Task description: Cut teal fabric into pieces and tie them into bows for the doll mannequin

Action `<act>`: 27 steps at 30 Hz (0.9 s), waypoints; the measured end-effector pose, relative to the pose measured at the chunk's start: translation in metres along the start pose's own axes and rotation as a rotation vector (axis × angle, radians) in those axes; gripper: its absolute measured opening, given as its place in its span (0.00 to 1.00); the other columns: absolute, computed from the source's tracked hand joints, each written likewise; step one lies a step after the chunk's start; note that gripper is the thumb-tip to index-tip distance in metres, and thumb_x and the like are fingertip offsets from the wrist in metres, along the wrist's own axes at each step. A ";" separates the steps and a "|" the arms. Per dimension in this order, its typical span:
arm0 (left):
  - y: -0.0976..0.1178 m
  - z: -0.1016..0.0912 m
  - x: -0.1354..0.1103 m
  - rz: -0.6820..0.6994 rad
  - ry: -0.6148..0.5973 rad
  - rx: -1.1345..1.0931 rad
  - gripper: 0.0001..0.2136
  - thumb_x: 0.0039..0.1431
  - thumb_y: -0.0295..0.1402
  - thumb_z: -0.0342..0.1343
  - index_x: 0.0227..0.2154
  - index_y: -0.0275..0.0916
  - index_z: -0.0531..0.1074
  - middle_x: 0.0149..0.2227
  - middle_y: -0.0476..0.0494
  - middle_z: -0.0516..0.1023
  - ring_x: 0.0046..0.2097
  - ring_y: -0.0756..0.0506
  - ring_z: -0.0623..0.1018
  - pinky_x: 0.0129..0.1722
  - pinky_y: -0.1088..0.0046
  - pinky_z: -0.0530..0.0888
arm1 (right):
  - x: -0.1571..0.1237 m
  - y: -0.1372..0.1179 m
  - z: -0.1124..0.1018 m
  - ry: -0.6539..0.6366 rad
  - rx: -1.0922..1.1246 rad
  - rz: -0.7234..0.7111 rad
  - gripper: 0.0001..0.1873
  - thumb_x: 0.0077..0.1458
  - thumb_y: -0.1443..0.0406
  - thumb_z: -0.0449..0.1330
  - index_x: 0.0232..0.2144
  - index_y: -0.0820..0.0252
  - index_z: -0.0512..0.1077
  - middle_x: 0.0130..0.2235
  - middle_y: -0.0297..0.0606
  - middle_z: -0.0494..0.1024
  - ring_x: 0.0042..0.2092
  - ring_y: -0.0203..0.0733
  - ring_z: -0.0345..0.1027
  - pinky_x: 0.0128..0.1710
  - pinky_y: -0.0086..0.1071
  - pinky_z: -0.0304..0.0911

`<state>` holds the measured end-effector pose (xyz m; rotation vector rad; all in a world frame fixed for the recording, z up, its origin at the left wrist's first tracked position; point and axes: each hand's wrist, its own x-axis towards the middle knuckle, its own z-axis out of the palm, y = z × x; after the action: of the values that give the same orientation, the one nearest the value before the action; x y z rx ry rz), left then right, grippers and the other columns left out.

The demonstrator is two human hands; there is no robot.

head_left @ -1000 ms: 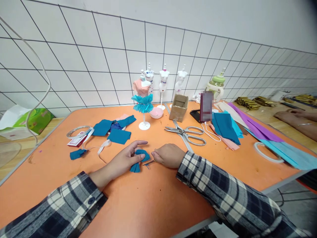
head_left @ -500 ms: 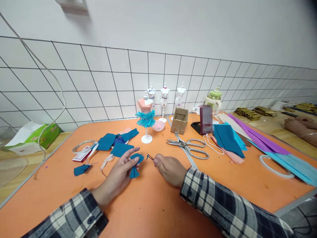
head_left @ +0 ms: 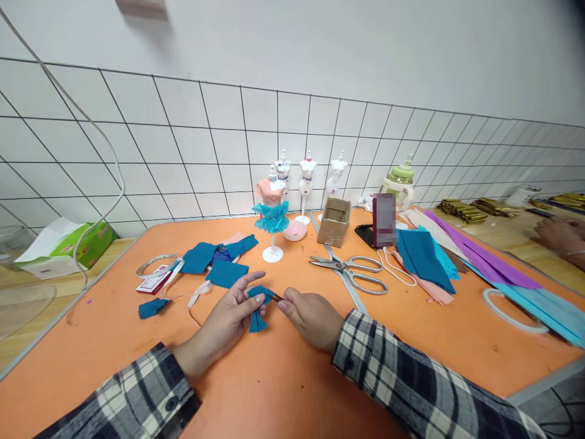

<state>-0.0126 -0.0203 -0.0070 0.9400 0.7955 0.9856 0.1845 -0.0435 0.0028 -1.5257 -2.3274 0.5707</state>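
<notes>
My left hand [head_left: 228, 320] pinches a small gathered piece of teal fabric [head_left: 258, 308] just above the orange table [head_left: 283, 384]. Facing it, my right hand [head_left: 311, 317] is closed on a thin needle-like tool [head_left: 275, 297] whose tip touches the fabric. Both sleeves are plaid. Behind my hands stands a small dress form [head_left: 271, 210] wearing a pink top and a teal ruffle.
Teal fabric scraps [head_left: 214, 262], tape rolls [head_left: 155, 266] and a card lie to the left. Large scissors [head_left: 351, 271], a cardboard box [head_left: 334, 221], a pink bowl [head_left: 295, 230], white dress forms [head_left: 306, 177] and coloured fabric sheets [head_left: 457, 256] are on the right. Another person's hand [head_left: 560, 235] is far right.
My right hand brought the thin tool from beside the fabric up to it, touching the teal piece. The left hand lifted the fabric slightly; the view tilted upward.
</notes>
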 end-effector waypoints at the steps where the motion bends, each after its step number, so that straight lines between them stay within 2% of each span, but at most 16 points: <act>1: 0.000 0.000 0.000 -0.001 -0.004 0.003 0.26 0.49 0.32 0.69 0.52 0.43 0.68 0.26 0.53 0.74 0.29 0.51 0.75 0.29 0.78 0.69 | 0.000 0.000 0.000 0.005 0.002 -0.003 0.18 0.69 0.54 0.40 0.35 0.57 0.63 0.31 0.35 0.75 0.31 0.38 0.66 0.27 0.30 0.42; 7: -0.002 -0.003 0.001 0.006 -0.044 0.021 0.25 0.53 0.32 0.67 0.53 0.45 0.67 0.26 0.54 0.73 0.30 0.52 0.75 0.31 0.78 0.70 | 0.000 0.000 0.000 0.001 0.022 0.003 0.18 0.69 0.54 0.41 0.35 0.57 0.63 0.30 0.34 0.74 0.30 0.37 0.65 0.27 0.30 0.42; 18: -0.005 -0.004 0.002 0.024 -0.089 0.024 0.26 0.53 0.31 0.66 0.55 0.44 0.65 0.28 0.53 0.74 0.30 0.51 0.76 0.32 0.78 0.71 | 0.002 0.002 0.003 0.044 0.006 -0.004 0.16 0.68 0.55 0.44 0.33 0.57 0.62 0.29 0.33 0.74 0.29 0.36 0.64 0.26 0.29 0.40; 24: -0.007 -0.005 0.004 0.023 -0.086 0.030 0.27 0.53 0.31 0.66 0.55 0.44 0.65 0.28 0.52 0.75 0.31 0.51 0.76 0.32 0.77 0.72 | 0.003 0.002 0.004 0.054 -0.022 0.006 0.17 0.68 0.55 0.45 0.33 0.58 0.64 0.29 0.34 0.75 0.29 0.36 0.66 0.27 0.29 0.41; 27: -0.006 -0.003 0.003 0.025 -0.046 0.029 0.25 0.52 0.31 0.67 0.53 0.43 0.66 0.28 0.52 0.76 0.30 0.51 0.76 0.31 0.78 0.71 | 0.004 0.005 0.003 0.073 -0.044 0.035 0.17 0.68 0.55 0.43 0.35 0.58 0.65 0.30 0.35 0.77 0.31 0.37 0.68 0.27 0.30 0.42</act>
<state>-0.0122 -0.0178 -0.0136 0.9962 0.7622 0.9732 0.1852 -0.0383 -0.0021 -1.5822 -2.2769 0.4672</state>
